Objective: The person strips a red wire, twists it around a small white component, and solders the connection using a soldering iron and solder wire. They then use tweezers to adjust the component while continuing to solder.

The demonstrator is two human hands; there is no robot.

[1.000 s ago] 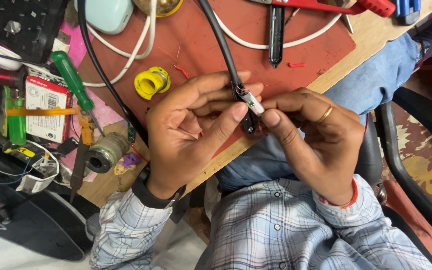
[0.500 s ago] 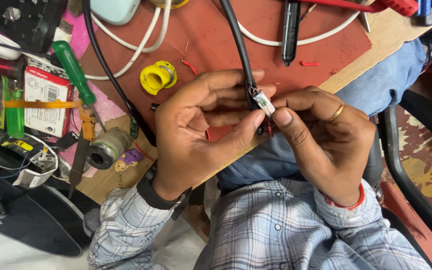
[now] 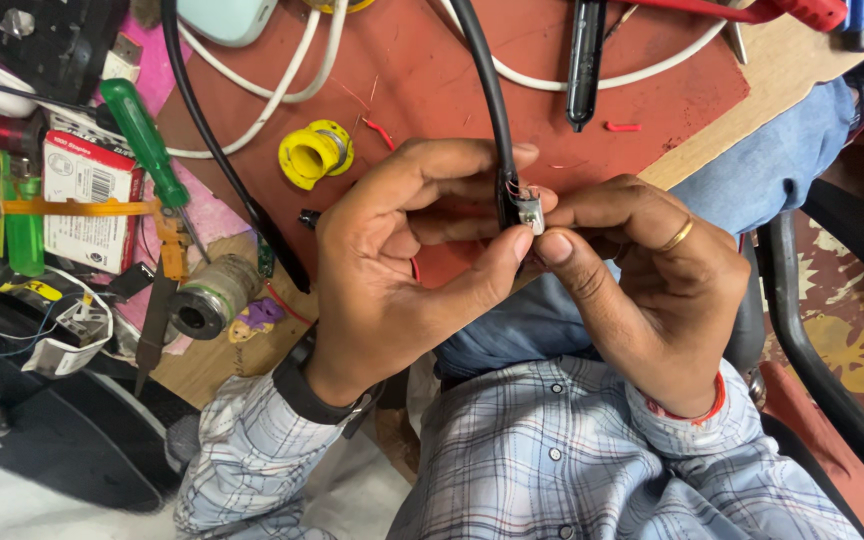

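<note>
Your left hand (image 3: 407, 265) is closed around the end of a thick black cable (image 3: 487, 95), with the thumb pressed from below and the fingers folded over it. Your right hand (image 3: 652, 300) is also narrow: its thumb and forefinger pinch a small silver connector piece (image 3: 530, 212) that sits at the cable's end, exactly between your two hands. Thin bare wires show where the piece meets the cable. There is a gold ring (image 3: 679, 236) on one finger of the right hand.

The cable runs away from your hands, up over a red mat (image 3: 422, 70) that lies on the wooden counter (image 3: 792, 75). Just beyond the left hand, on the mat, lies a yellow spool (image 3: 315, 153). Farther to the left of that hand you see a green-handled screwdriver (image 3: 147, 135), a white and red small box (image 3: 87, 200), and a grey metal cylinder (image 3: 210, 297) near the left wrist. A thinner black cord (image 3: 222, 170) passes just beside the left hand. Beyond the right hand a black pen-shaped tool (image 3: 585, 60) points towards you, and a white cable (image 3: 642, 70) curves across the mat behind it. Both hands are held above your lap, at the near edge of the counter.
</note>
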